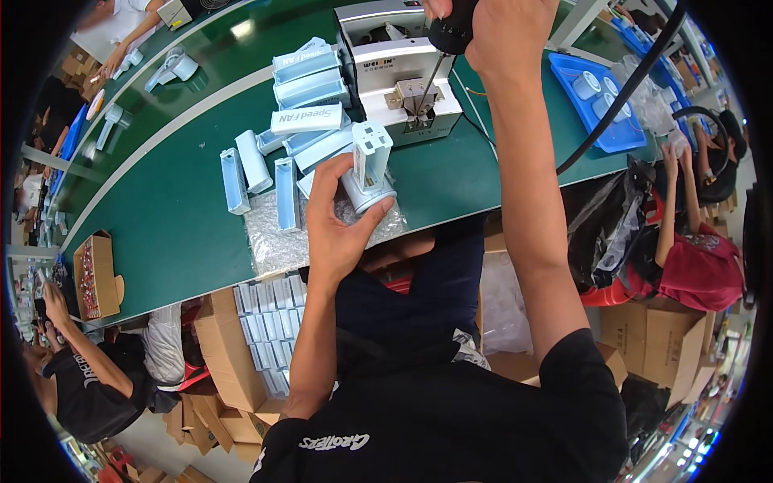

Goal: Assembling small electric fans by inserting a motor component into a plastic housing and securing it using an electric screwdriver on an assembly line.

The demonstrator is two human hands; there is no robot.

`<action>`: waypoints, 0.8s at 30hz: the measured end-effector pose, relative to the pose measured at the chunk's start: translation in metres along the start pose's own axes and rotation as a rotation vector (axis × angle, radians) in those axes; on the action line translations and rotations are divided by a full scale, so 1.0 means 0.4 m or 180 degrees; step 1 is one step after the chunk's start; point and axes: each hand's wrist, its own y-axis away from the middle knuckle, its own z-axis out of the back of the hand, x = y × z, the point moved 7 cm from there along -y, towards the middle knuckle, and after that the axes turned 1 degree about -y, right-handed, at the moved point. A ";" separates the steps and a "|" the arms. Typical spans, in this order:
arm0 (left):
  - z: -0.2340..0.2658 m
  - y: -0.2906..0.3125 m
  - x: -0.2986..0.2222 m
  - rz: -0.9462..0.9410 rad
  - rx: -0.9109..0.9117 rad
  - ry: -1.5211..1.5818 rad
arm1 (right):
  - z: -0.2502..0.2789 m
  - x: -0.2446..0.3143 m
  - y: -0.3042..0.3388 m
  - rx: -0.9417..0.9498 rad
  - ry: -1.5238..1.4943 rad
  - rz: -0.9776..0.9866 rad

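My left hand (336, 235) is closed round the round base of a light blue plastic fan housing (369, 165), its hollow rectangular handle standing up. High in the view, my right hand (511, 40) grips a black electric screwdriver (452, 30), pointed down and to the left. The thin bit (432, 83) reaches the metal pick-up block of a screw feeder (392, 66); whether a screw sits on its tip is too small to tell. Several light blue handle covers (307, 119) lie piled and scattered left of the feeder, some beside a bubble-wrap sheet (278, 244).
A blue tray (600, 137) with round white parts stands to the right, crossed by a black cable (624, 97). A small carton (97, 278) is at the bench's left edge. Below the bench, a carton (229, 354) holds stacked blue parts. Co-workers sit on both sides.
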 end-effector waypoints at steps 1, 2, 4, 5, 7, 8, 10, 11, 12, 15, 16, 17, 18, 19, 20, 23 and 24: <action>0.000 0.000 0.000 -0.0003 -0.0002 -0.0018 | 0.001 0.000 0.002 0.0003 0.0004 -0.0006; 0.000 0.000 0.000 -0.0007 -0.0005 -0.0035 | 0.001 0.003 0.003 0.0018 0.0040 0.0031; -0.001 0.000 -0.001 0.0013 -0.0007 -0.0030 | 0.002 0.008 0.008 0.0044 0.0070 0.0054; -0.003 0.000 -0.002 0.0025 -0.0001 -0.0027 | 0.001 0.015 0.010 0.0085 0.0086 0.0133; -0.001 0.001 -0.003 0.0033 -0.0031 -0.0018 | -0.044 0.004 0.007 -0.0093 -0.1979 -0.0590; 0.002 0.002 -0.004 0.0029 -0.0053 -0.0013 | -0.049 0.003 0.012 -0.0043 -0.2150 -0.0611; 0.007 0.003 -0.006 -0.0001 -0.0068 -0.0034 | -0.058 0.009 0.025 -0.0139 -0.2458 -0.0777; 0.010 0.003 -0.008 -0.0042 -0.0066 -0.0057 | -0.065 0.013 0.030 -0.0097 -0.2784 -0.0805; 0.004 0.000 -0.010 -0.0029 -0.0058 -0.0038 | -0.069 0.027 0.032 -0.0070 -0.3074 -0.0819; -0.005 -0.012 -0.034 -0.0185 -0.0041 -0.0245 | -0.077 0.057 0.058 -0.0315 -0.4001 -0.1226; 0.004 -0.008 -0.034 -0.0154 -0.0081 -0.0291 | -0.080 0.059 0.066 -0.0278 -0.3604 -0.1119; 0.011 -0.004 -0.033 -0.0112 -0.0108 -0.0326 | -0.083 0.060 0.073 -0.0240 -0.3205 -0.1009; 0.001 -0.008 -0.035 -0.0100 -0.0078 -0.0297 | -0.074 0.074 0.073 -0.0209 -0.2725 -0.0857; -0.008 -0.011 -0.038 -0.0133 -0.0055 -0.0327 | -0.065 0.091 0.073 -0.0178 -0.2242 -0.0704; -0.016 -0.014 -0.036 -0.0138 -0.0030 -0.0303 | -0.058 0.109 0.074 -0.0147 -0.1755 -0.0550; 0.007 -0.004 -0.023 -0.0133 -0.0111 -0.0281 | -0.098 0.086 0.093 0.0011 -0.1389 -0.0468; 0.005 -0.004 -0.022 -0.0136 -0.0106 -0.0222 | -0.120 0.068 0.102 -0.0248 -0.1495 -0.0532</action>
